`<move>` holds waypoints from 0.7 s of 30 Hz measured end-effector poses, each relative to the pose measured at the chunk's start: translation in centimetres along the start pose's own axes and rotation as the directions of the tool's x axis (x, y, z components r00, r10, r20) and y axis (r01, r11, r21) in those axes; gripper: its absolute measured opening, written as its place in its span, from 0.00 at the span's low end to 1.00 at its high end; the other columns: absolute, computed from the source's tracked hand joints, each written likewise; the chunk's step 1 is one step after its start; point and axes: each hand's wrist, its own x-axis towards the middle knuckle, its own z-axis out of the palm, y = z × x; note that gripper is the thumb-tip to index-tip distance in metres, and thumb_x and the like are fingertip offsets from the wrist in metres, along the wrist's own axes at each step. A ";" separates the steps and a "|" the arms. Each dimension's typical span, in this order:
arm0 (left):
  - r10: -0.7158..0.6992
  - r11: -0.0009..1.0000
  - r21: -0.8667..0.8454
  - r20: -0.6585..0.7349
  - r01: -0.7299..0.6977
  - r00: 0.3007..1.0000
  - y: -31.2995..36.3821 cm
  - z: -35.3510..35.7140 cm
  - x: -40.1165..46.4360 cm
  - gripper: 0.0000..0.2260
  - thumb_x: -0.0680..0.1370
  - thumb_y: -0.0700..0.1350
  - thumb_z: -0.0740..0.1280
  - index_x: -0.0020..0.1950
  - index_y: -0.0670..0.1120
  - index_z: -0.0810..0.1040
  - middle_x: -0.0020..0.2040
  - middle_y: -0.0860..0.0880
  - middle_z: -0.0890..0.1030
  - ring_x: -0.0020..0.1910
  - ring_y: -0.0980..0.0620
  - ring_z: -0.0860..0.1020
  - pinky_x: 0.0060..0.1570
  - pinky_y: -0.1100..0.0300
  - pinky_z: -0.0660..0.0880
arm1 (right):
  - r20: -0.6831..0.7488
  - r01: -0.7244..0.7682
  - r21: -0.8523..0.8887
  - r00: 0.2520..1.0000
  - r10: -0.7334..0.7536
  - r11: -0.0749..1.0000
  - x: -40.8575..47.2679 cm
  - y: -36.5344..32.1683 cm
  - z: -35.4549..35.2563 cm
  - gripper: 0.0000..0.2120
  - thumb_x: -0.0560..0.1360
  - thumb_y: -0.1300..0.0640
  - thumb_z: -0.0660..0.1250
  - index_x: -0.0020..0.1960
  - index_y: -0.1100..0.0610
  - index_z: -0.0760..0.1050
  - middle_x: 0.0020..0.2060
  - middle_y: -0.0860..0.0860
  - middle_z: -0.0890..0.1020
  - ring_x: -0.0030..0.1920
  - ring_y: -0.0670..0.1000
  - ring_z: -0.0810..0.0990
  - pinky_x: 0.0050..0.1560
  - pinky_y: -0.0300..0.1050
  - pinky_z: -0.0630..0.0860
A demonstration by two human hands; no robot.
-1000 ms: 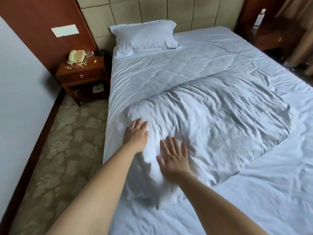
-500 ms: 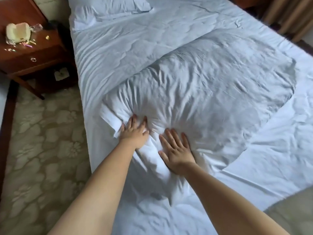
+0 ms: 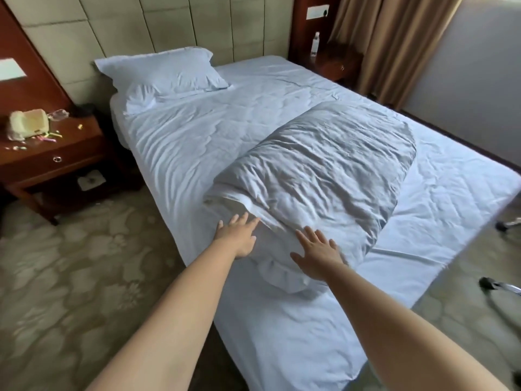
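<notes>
A folded white duvet [image 3: 318, 170] lies as a thick crumpled bundle across the middle of the bed [image 3: 439, 198], which is covered with a white sheet. My left hand [image 3: 236, 235] rests flat with straight fingers against the bundle's near left corner. Spread flat, my right hand [image 3: 318, 252] presses on the near end of the duvet. A white pillow [image 3: 160, 71] leans at the head of the bed against the padded headboard.
A wooden nightstand [image 3: 50, 159] with a cream telephone [image 3: 28, 127] and small scattered items stands left of the bed. A second nightstand with a bottle [image 3: 315, 45] is at the far right, beside brown curtains [image 3: 394, 43]. Chair legs with castors [image 3: 499, 286] show at right. Patterned carpet covers the floor.
The view has pulled back and lifted, showing the whole bed again. Both hands stay flat on the duvet's near end; the left hand has slid to the bundle's left corner.
</notes>
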 end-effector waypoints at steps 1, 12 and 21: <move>-0.001 1.000 0.008 -0.002 0.001 1.000 -0.7 0.0 -0.5 0.25 0.83 0.50 0.51 0.79 0.54 0.46 0.79 0.49 0.45 0.78 0.47 0.46 0.74 0.42 0.49 | -0.003 0.003 -0.023 1.000 -0.003 1.000 -0.2 -0.8 -0.3 0.32 0.79 0.39 0.52 0.78 0.47 0.44 0.78 0.49 0.45 0.77 0.54 0.45 0.75 0.57 0.48; -0.018 1.000 -0.021 -0.069 0.017 0.997 -5.7 -1.1 3.5 0.21 0.84 0.48 0.49 0.78 0.52 0.54 0.79 0.49 0.50 0.77 0.47 0.51 0.73 0.45 0.55 | -0.118 0.076 0.065 0.991 -0.068 0.995 4.8 -6.5 -1.5 0.27 0.81 0.44 0.54 0.77 0.49 0.54 0.77 0.51 0.52 0.77 0.52 0.49 0.76 0.51 0.50; -0.097 0.995 -0.018 -0.214 0.096 0.972 -10.7 -4.9 11.6 0.19 0.83 0.47 0.50 0.75 0.49 0.61 0.72 0.49 0.65 0.68 0.46 0.67 0.63 0.49 0.68 | -0.255 0.167 0.133 0.958 -0.129 0.977 13.9 -10.6 -3.2 0.26 0.81 0.49 0.55 0.76 0.52 0.55 0.78 0.53 0.51 0.77 0.53 0.48 0.76 0.50 0.48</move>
